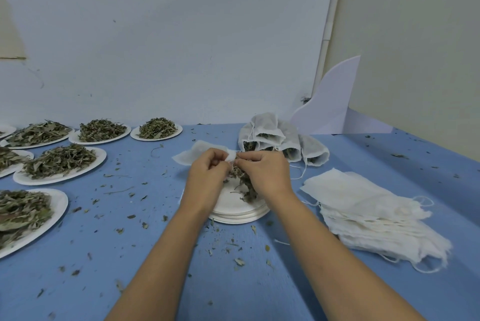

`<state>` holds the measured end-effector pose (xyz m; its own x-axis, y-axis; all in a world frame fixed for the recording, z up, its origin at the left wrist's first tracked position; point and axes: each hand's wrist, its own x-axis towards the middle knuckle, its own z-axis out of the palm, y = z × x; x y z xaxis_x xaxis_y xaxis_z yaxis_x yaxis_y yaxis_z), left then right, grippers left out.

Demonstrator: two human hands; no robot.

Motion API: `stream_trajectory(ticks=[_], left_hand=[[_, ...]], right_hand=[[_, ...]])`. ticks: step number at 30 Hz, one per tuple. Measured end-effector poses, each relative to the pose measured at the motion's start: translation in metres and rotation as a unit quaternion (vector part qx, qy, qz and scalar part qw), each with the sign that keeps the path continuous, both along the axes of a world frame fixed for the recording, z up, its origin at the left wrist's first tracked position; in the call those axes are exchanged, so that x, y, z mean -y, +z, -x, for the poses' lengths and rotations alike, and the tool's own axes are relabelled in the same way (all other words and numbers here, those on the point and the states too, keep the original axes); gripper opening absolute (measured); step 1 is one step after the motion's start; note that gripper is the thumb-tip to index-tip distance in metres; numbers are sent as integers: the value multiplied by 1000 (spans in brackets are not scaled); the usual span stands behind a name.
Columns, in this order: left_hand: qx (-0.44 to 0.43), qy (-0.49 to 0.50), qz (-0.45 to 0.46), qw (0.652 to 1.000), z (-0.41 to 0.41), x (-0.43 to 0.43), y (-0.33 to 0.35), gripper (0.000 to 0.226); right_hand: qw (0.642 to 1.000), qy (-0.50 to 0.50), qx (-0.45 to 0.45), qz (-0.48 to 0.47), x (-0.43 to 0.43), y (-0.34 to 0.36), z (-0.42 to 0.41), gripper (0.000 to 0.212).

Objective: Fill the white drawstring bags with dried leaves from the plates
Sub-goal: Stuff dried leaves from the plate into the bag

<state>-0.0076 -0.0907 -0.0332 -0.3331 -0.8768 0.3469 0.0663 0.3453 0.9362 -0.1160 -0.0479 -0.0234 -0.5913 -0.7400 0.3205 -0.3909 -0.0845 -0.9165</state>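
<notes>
My left hand (207,172) pinches the mouth of a white drawstring bag (194,153) that lies flat beyond my fingers. My right hand (265,170) grips a clump of dried leaves (245,185) at the bag's opening; part of the clump hangs down over a stack of white plates (239,210) below my hands. Several filled bags (280,139) are heaped just behind my right hand. A pile of flat unfilled bags (374,214) lies to the right.
Several plates heaped with dried leaves (59,162) stand along the left of the blue table (155,255), some near the wall. Leaf crumbs are scattered over the cloth. A white folded card (335,102) stands at the back right corner.
</notes>
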Motion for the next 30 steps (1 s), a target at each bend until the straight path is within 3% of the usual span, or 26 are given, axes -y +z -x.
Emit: stream_trajectory(ticks=[6,10,19,26,28,30], left_hand=[[89,-67,62,992,7,-5,-2,28],[122,-43,111,985,7,-4,-2,33],[96,65,110,987,-1,6,-3,21],[46,55,49,996,-2,12,-3,26],[20,46,35,998,-4,12,-1,27],[-10,45,19,999,-6,11,0,27]], right_hand=[[994,-26,105,0,-1,-3,2,12],[989,-10,146,0,-1,-2,-4,13],[976,86,192,-46,3,4,-18,24],[993,86,79,-3,4,2,-17,26],[987,117,110,-2,3,5,-13,24],[968,152,197,2,0,9,-7,21]])
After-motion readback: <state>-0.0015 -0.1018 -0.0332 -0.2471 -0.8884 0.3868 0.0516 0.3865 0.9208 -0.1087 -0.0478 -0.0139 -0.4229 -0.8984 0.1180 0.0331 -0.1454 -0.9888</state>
